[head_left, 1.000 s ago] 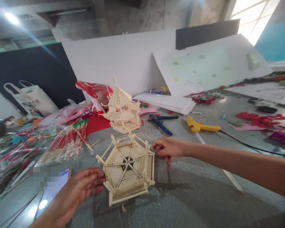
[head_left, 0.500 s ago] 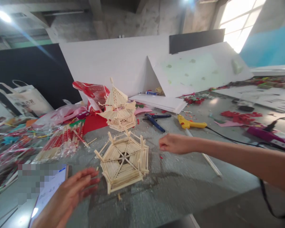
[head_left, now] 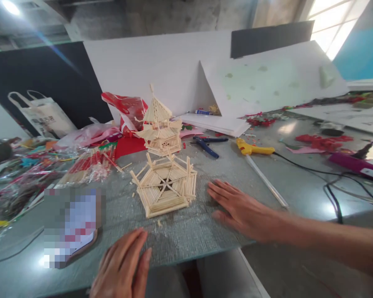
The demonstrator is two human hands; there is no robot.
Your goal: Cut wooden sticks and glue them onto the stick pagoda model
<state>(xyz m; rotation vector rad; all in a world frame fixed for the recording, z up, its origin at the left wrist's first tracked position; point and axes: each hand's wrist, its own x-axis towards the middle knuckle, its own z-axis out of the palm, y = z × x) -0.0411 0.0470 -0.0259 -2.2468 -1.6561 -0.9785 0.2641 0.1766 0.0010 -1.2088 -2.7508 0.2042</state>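
In the middle of the table lies a hexagonal base (head_left: 168, 203) built of thin wooden sticks, with short posts rising at its corners. A small stick pagoda (head_left: 161, 136) with a pointed roof stands just behind it. My right hand (head_left: 236, 207) is open, palm down at the table to the right of the base and apart from it. At the near table edge, my left hand (head_left: 124, 265) is open with its fingers stretched out, holding nothing. It is in front of the base and does not touch it.
A yellow glue gun (head_left: 255, 148) with a glue stick (head_left: 267, 182) and cord lies to the right. Dark blue pliers (head_left: 208, 145) rest behind the base. On the left are a phone (head_left: 77, 223) and bagged sticks (head_left: 90, 161). A purple power strip (head_left: 357, 165) sits at far right.
My right hand has opened from a closed shape and moved down to the table. My left hand has moved right and nearer to the table's front edge. The camera view has shifted slightly.
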